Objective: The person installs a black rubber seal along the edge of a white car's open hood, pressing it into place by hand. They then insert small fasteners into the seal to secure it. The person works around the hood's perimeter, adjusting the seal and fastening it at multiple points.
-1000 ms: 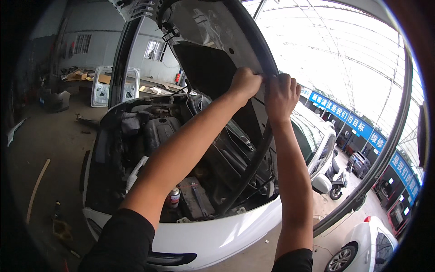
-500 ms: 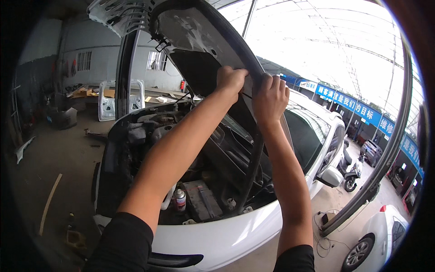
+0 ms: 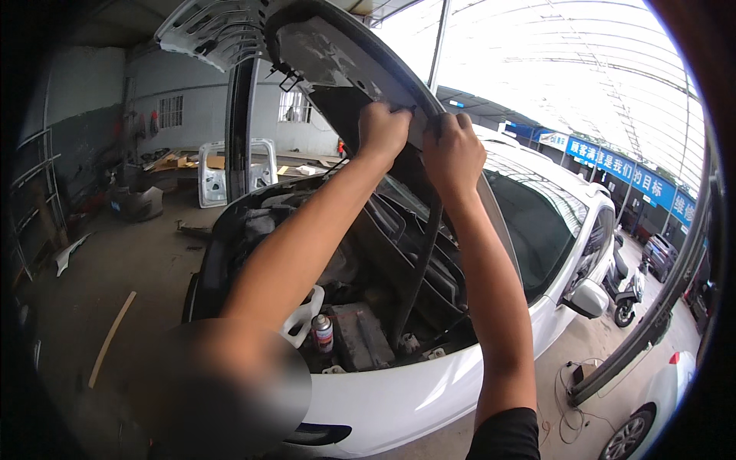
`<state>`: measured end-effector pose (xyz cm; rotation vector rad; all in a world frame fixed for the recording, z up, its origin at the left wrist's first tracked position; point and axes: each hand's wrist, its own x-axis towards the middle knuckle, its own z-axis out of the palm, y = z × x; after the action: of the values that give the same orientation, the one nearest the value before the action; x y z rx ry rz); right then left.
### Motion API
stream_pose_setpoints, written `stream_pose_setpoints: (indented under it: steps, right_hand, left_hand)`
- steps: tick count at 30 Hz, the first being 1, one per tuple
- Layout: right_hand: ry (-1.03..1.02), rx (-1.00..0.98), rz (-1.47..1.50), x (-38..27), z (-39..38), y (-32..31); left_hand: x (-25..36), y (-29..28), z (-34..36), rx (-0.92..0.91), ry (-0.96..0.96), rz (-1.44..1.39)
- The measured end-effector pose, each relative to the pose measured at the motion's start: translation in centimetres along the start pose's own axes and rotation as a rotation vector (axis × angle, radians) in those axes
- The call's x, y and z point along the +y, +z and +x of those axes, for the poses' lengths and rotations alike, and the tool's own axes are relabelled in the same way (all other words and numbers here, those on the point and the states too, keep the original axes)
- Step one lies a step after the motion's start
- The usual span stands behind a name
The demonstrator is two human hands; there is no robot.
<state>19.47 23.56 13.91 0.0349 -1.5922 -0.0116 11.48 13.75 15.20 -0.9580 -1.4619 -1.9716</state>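
Above the engine bay (image 3: 360, 268) of a white car, the raised hood (image 3: 337, 57) leans over both my arms. My right hand (image 3: 455, 153) is closed around a black rubber strip (image 3: 424, 264) at the hood's edge. Below that hand the strip hangs loose in a long curve down toward the front of the bay. My left hand (image 3: 383, 132) is closed, knuckles up, against the hood's underside just left of the right hand. Whatever its fingers pinch is hidden. A blurred patch covers the upper part of my left arm.
A spray can (image 3: 323, 334) stands beside the car battery (image 3: 359, 337), next to a white plastic part (image 3: 303, 316). To the right are a side mirror (image 3: 589, 298), a dark steel post (image 3: 652, 307) and a scooter (image 3: 627, 295). A detached white door (image 3: 211, 180) stands behind.
My view has turned slightly, so the scene sits further right. Against the hood, both hands have shifted a little lower along its edge, and the hanging strip has swung slightly.
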Motion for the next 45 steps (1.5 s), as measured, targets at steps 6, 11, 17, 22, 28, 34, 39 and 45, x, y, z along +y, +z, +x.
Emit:
stream_pose_setpoints:
  steps: [6, 11, 17, 22, 28, 34, 39, 45]
  right_hand:
    - [0.014, -0.052, 0.048, -0.3, 0.6, -0.5]
    - [-0.015, -0.066, 0.062, 0.2, 0.7, -1.1]
    - [-0.04, -0.085, 0.011, 0.1, 0.7, -0.7]
    - [-0.055, -0.122, 0.008, 0.0, 0.6, -1.0]
    - [-0.1, -0.137, -0.012, -0.5, -0.4, -0.6]
    - [-0.11, -0.085, 0.078, -0.6, -0.9, -0.3]
    - [-0.046, -0.126, 0.223, -0.6, -1.0, -0.2]
    - [-0.031, -0.251, 0.246, -0.5, -0.7, -0.8]
  left_hand:
    - [-0.7, 0.1, 0.7, 0.094, 0.096, 0.077]
    - [0.2, 0.4, 0.0, 0.044, 0.016, 0.057]
    - [-0.1, 0.1, 0.2, 0.055, 0.098, 0.024]
    - [0.6, 0.3, 0.7, 0.08, 0.11, 0.258]
    - [-1.1, 0.0, 0.7, 0.155, 0.328, 0.298]
    - [-0.4, 0.3, -0.2, 0.151, 0.383, 0.277]
    - [-0.1, 0.1, -0.6, 0.136, 0.362, 0.287]
    - [0.4, -1.1, 0.1, -0.023, 0.243, 0.196]
